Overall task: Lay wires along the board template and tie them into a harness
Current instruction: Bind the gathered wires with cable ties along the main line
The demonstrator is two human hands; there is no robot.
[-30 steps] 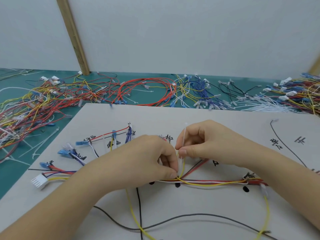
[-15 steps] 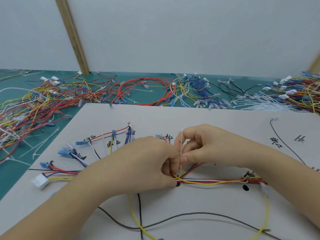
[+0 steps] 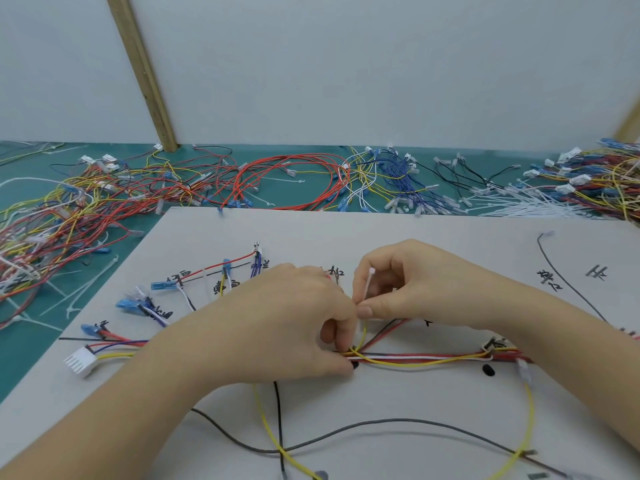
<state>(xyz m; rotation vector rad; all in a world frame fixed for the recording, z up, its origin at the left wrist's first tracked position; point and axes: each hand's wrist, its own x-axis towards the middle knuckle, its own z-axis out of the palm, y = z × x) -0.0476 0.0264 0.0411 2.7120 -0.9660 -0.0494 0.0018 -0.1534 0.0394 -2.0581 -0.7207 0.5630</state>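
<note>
The person's two hands meet at the middle of the white board template (image 3: 398,230), which lies on a green mat (image 3: 20,355). The left hand (image 3: 277,327) has its fingers curled down onto the wire bundle (image 3: 422,358) — red, white, black and yellow strands running along the template's drawn line — and pinches it where the yellow wire (image 3: 270,431) crosses. The right hand (image 3: 408,282) pinches a white cable tie (image 3: 367,285) between thumb and forefinger; the tie stands nearly upright, its free end poking above the fingers, its lower part hidden between the two hands. To the left on the board lie branch wires ending in blue terminals (image 3: 161,285) and a white connector (image 3: 80,361). Behind the board, loose coloured wires (image 3: 287,181) and a pile of spare white ties (image 3: 540,206) are spread over the mat. A grey wire (image 3: 398,421) loops across the near part of the board.
</note>
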